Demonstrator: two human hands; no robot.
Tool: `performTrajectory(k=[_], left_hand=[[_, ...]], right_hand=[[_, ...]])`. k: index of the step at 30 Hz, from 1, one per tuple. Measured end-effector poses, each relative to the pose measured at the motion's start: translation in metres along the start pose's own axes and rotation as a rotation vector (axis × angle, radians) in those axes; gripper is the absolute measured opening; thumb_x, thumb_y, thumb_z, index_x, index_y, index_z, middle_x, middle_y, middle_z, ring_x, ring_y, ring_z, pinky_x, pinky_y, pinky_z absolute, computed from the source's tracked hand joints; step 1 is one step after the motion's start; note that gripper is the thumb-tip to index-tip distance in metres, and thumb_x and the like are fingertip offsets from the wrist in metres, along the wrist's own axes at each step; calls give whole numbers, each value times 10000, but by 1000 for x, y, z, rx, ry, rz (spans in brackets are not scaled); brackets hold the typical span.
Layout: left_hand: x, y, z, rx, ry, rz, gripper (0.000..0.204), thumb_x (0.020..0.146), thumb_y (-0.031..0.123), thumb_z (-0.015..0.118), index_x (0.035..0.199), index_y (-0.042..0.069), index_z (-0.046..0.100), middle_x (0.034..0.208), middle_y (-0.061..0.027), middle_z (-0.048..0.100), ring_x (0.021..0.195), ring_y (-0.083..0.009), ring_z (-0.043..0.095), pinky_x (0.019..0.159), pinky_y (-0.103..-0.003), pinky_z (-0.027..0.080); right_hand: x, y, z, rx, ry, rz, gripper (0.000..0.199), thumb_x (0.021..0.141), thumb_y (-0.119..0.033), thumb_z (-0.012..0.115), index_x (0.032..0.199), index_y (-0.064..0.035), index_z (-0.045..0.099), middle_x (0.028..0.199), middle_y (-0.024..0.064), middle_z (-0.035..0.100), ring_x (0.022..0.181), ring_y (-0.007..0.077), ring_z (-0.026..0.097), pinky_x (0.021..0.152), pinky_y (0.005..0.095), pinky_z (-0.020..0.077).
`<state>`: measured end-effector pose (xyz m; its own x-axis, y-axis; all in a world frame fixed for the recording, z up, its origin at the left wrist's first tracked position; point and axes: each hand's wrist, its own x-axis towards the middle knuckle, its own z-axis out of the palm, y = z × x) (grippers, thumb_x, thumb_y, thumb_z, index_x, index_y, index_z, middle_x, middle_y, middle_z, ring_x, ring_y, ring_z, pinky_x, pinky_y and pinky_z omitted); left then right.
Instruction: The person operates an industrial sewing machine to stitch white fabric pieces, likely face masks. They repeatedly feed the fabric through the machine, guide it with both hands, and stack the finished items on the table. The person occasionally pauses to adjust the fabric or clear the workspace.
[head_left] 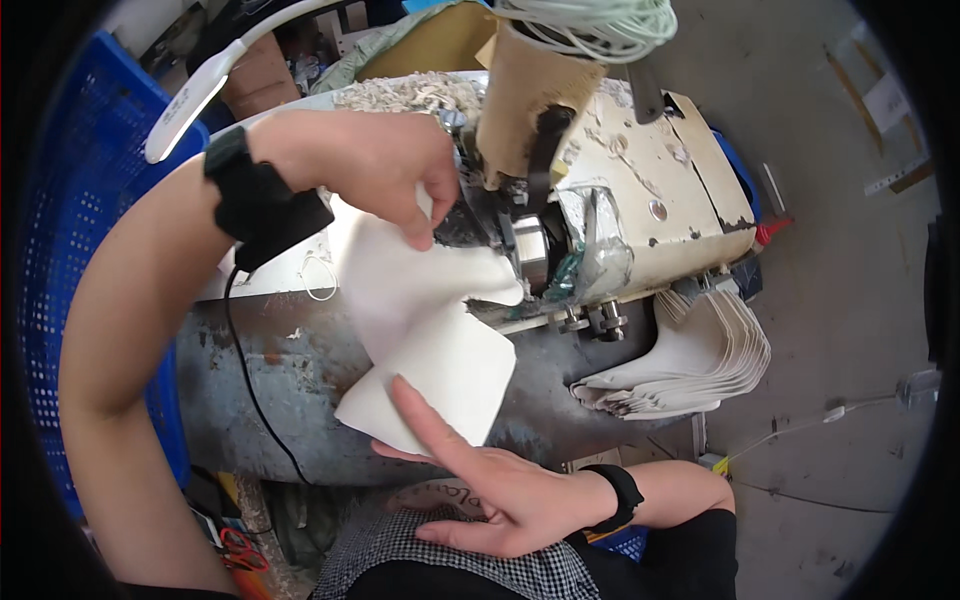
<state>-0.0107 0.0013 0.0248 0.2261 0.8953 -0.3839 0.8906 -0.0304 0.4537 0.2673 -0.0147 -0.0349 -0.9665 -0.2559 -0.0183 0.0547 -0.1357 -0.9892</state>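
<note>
Along the left edge of the frame stands a blue plastic crate (80,210); its contents are hidden. At centre, the white fabric piece (425,330) hangs from the worn sewing machine (620,200). Left hand (375,165) pinches the piece's upper edge between thumb and fingers beside the machine's head. Right hand (500,485), open with fingers spread, touches the lower corner from beneath. Stacked white pieces (700,365) lie at right.
</note>
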Motion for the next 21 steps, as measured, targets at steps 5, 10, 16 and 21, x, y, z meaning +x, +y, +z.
performTrajectory(k=[5, 10, 16, 21], left_hand=[[-4, 0, 2, -60, -6, -39, 223, 707, 208, 722, 823, 20, 690, 769, -115, 671, 707, -249, 622, 667, -338, 474], [-8, 6, 8, -116, -129, 36, 193, 719, 190, 723, 825, 32, 693, 748, -97, 667, 684, -223, 617, 645, -326, 474], [-10, 10, 6, -35, -44, 7, 179, 722, 179, 722, 819, 32, 693, 738, -100, 660, 685, -230, 612, 643, -327, 469], [-7, 6, 2, -38, -19, -42, 180, 718, 176, 722, 817, 29, 692, 745, -104, 659, 701, -238, 611, 659, -330, 467]], right_hand=[[-2, 3, -1, -161, 25, -103, 1046, 830, -67, 647, 1465, -50, -184, 1310, 335, 418, 951, 434, 579, 841, 381, 445], [-3, 9, 10, -194, -31, -61, 1045, 823, -87, 655, 1465, -34, -169, 1195, 331, 440, 929, 448, 564, 854, 419, 441], [0, 1, 6, -127, -73, 124, 1049, 830, -123, 680, 1468, -8, -145, 1477, 273, 149, 1127, 388, 509, 955, 369, 408], [8, 12, 6, -251, 45, -129, 1075, 788, -60, 678, 1468, -30, -155, 1285, 346, 426, 932, 467, 559, 854, 426, 445]])
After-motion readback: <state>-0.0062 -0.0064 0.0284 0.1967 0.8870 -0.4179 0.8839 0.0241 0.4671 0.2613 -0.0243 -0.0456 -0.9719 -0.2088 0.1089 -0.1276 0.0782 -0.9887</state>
